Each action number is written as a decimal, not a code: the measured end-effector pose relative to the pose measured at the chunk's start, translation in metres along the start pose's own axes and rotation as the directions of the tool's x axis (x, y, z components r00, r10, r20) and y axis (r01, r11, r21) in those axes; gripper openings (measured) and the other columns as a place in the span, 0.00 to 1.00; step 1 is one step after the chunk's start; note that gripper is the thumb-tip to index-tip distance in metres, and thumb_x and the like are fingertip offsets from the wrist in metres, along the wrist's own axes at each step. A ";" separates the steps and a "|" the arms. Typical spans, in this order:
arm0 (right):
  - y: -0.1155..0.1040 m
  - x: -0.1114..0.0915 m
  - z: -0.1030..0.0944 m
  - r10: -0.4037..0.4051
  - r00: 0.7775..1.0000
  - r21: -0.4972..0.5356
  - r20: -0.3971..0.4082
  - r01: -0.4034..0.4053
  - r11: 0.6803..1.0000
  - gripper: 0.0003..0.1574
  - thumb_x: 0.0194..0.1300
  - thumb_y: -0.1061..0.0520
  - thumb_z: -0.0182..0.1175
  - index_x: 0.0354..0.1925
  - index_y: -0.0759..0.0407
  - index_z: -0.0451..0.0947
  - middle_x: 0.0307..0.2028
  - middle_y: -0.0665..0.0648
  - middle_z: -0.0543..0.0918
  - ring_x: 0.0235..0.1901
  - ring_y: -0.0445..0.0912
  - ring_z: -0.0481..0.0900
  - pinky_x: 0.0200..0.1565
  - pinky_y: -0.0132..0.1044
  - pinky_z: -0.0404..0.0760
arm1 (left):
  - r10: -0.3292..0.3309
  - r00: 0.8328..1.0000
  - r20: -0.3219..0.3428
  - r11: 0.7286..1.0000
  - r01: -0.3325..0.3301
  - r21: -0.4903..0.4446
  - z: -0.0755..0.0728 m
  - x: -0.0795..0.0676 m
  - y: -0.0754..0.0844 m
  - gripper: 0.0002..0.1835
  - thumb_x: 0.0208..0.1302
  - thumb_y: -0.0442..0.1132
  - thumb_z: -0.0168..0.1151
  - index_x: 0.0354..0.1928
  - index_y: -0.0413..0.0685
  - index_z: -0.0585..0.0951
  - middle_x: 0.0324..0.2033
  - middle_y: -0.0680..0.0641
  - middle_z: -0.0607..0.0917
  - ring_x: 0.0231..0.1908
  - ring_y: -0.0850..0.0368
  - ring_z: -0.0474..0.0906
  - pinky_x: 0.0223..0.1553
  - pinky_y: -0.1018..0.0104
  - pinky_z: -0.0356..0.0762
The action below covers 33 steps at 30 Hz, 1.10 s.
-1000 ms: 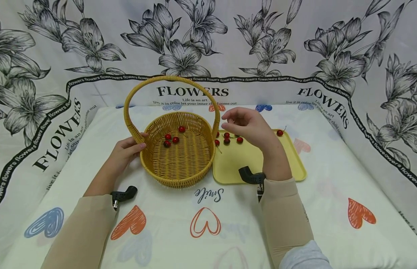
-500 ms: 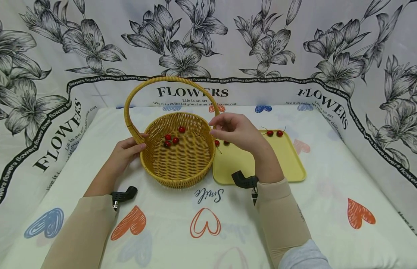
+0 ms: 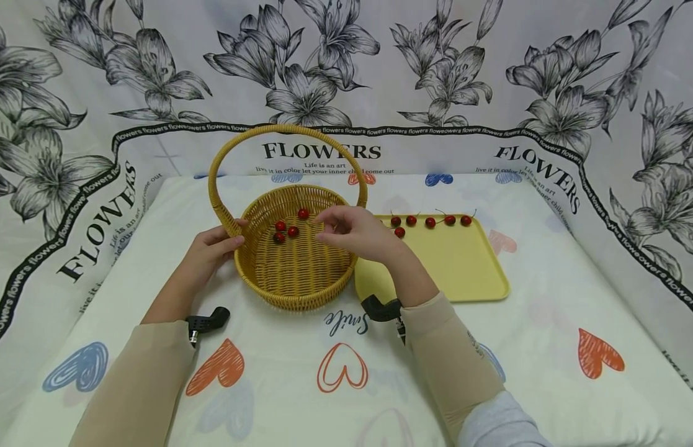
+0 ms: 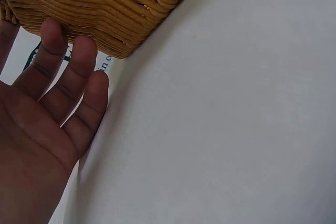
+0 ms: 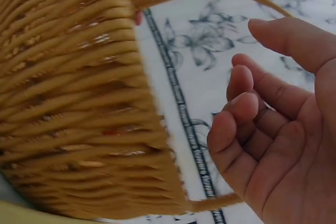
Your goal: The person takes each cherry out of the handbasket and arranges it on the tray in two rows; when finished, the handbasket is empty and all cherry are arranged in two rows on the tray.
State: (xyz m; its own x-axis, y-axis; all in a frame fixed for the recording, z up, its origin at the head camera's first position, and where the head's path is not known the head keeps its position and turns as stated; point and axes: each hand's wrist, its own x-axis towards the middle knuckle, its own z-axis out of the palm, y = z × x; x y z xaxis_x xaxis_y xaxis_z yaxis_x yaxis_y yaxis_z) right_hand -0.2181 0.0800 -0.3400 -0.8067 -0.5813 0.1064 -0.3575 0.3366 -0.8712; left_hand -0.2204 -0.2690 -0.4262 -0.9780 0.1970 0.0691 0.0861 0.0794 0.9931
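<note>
A yellow wicker basket (image 3: 301, 298) with a tall arched handle stands on the bed-like white surface, several red cherries (image 3: 293, 231) lying inside towards the back left. My left hand (image 3: 212, 248) grips its left rim at the foot of the handle, thumb and index finger on the rim; the other fingers stretch beside the wicker wall in the left wrist view. Over the basket's right rim hovers my right hand (image 3: 360, 233), fingers loosely bent. The right wrist view shows a gap between thumb and index finger, with nothing seen in it.
Right of the basket lies a shallow yellow tray (image 3: 452, 273), several stemmed cherries (image 3: 430, 222) along its back edge. Its left part is partly hidden by my right hand. A flower-printed cloth (image 3: 447, 74) rises behind the white cloth surface (image 3: 290, 385).
My right hand has moved left and slightly down, from above the tray to over the basket, uncovering cherries at the tray's back. The left hand and basket stay in place.
</note>
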 end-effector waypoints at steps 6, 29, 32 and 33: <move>0.017 0.023 0.025 0.060 0.996 -0.151 0.071 -0.049 0.987 0.23 0.71 0.49 0.66 0.60 0.56 0.80 0.38 0.53 0.78 0.35 0.46 0.74 0.36 0.35 0.72 | -0.007 1.000 0.009 1.000 0.007 -0.015 0.001 0.003 0.000 0.25 0.75 0.40 0.63 0.68 0.36 0.74 0.63 0.45 0.78 0.55 0.58 0.76 0.49 0.73 0.78; 0.024 0.078 0.062 0.353 0.918 -0.583 0.179 -0.190 0.790 0.45 0.77 0.51 0.56 0.83 0.48 0.48 0.78 0.62 0.56 0.77 0.56 0.53 0.73 0.50 0.59 | 0.009 1.000 0.013 1.000 -0.009 -0.013 0.000 0.002 0.003 0.21 0.74 0.37 0.63 0.66 0.39 0.77 0.60 0.50 0.81 0.54 0.59 0.78 0.48 0.72 0.79; 0.024 0.079 0.066 0.344 0.926 -0.614 0.155 -0.183 0.768 0.43 0.78 0.52 0.55 0.82 0.49 0.51 0.77 0.63 0.59 0.76 0.56 0.56 0.72 0.50 0.61 | 0.008 1.000 0.014 1.000 -0.007 -0.020 -0.001 0.002 0.002 0.22 0.74 0.37 0.63 0.66 0.39 0.77 0.60 0.50 0.81 0.54 0.60 0.78 0.49 0.73 0.79; 0.024 0.080 0.067 0.339 0.929 -0.623 0.146 -0.179 0.761 0.41 0.78 0.52 0.55 0.82 0.50 0.52 0.76 0.63 0.61 0.75 0.55 0.58 0.71 0.48 0.63 | 0.008 1.000 0.015 1.000 -0.008 -0.017 -0.001 0.001 0.002 0.22 0.74 0.38 0.63 0.66 0.39 0.77 0.61 0.50 0.80 0.54 0.60 0.78 0.49 0.73 0.79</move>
State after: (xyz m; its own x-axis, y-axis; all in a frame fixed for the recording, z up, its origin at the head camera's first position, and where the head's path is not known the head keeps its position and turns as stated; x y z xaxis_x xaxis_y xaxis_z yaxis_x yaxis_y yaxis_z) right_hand -0.2597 -0.0075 -0.3847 -0.8020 -0.5348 -0.2662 -0.4210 0.8221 -0.3833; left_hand -0.2219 -0.2697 -0.4241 -0.9744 0.2119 0.0754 0.0902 0.0612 0.9940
